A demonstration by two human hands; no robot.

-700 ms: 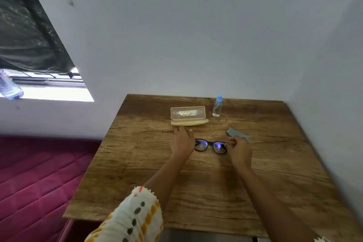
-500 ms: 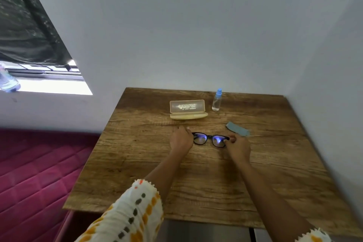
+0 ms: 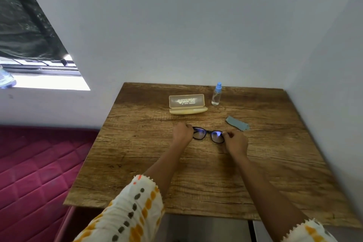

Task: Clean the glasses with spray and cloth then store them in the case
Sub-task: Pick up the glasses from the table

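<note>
Head view: glasses (image 3: 208, 135) at mid-bench (image 3: 216, 179), held at both ends. Left hand (image 3: 182, 134) with fingers (image 3: 187, 126) curled round one end, right hand (image 3: 236, 142) pinching the other. Farther back, open case (image 3: 187, 103) beside spray (image 3: 216, 96); cloth (image 3: 237, 123) near right hand.

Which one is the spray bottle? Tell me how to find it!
Start at the wooden table, at its far edge by the wall. Just right of the open beige case stands the spray bottle, the only upright thing there, clear with a blue cap.
</note>
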